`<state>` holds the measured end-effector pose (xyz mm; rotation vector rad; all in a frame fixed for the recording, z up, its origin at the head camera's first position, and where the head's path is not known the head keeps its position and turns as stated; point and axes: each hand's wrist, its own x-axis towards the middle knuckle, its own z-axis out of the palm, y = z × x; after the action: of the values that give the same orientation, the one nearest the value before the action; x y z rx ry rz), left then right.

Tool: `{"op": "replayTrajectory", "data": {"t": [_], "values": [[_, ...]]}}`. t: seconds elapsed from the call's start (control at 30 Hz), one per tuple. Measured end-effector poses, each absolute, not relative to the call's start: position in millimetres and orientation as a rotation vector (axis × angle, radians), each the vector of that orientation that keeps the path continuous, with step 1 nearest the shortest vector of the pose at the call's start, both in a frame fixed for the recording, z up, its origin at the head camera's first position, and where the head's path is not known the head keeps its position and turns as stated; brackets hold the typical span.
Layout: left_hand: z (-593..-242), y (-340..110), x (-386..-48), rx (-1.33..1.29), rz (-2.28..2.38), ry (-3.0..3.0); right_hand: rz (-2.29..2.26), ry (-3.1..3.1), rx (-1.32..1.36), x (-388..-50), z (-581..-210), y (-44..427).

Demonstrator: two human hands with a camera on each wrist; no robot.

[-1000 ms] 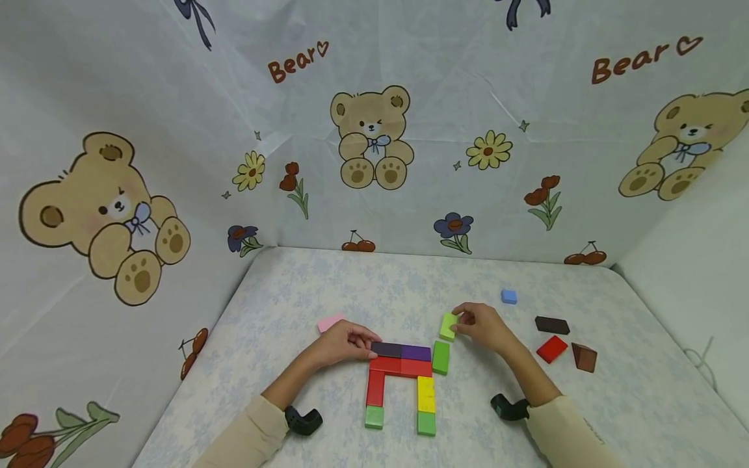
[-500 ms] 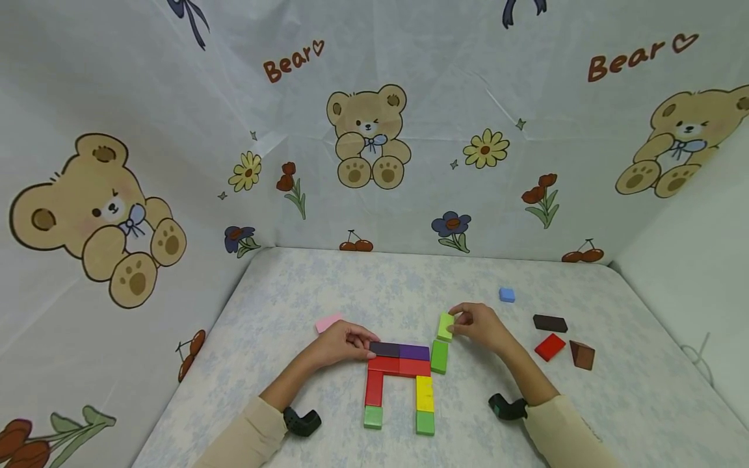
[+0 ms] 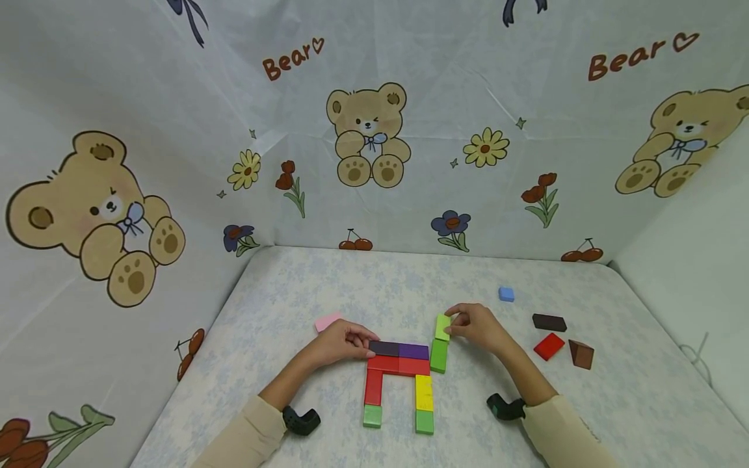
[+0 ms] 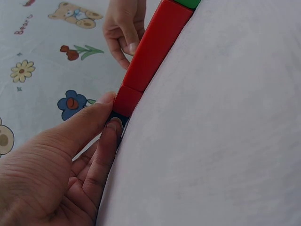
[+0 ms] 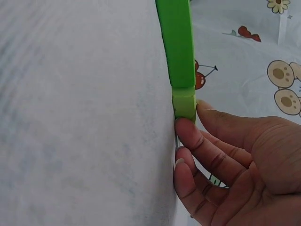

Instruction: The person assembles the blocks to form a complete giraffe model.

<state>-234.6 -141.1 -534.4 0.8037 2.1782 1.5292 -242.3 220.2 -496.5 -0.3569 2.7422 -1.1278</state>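
Flat on the table, colored blocks form a figure. Its top row is a dark navy block (image 3: 384, 349) beside a purple block (image 3: 413, 351). Below come red blocks (image 3: 413, 367), then a red leg (image 3: 373, 388) and a yellow leg (image 3: 424, 393), each ending in a green block (image 3: 424, 422). My left hand (image 3: 339, 341) pinches the navy block's left end between thumb and fingers. At the upper right, a green block (image 3: 438, 356) angles up from the row. My right hand (image 3: 480, 325) pinches a lime block (image 5: 184, 103), whose end meets that green block.
A pink block (image 3: 326, 322) lies behind my left hand. To the right are a blue block (image 3: 506, 294), a black block (image 3: 549, 322), a red block (image 3: 549, 346) and a brown triangular block (image 3: 581, 355). A bear-print cloth (image 3: 374, 214) rises behind the table.
My right hand has moved slightly left and down with the lime block, closing the small gap to the green block. My left hand stays at the navy block.
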Motion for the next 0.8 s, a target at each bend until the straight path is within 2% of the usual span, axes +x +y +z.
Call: {"op": "replayTrajectory", "data": {"t": [0.8], "values": [[-535.0,-141.5,-235.6,0.804,1.533,2.166,-1.129,2.733,-0.307,-239.2,-493.7,214.8]]}}
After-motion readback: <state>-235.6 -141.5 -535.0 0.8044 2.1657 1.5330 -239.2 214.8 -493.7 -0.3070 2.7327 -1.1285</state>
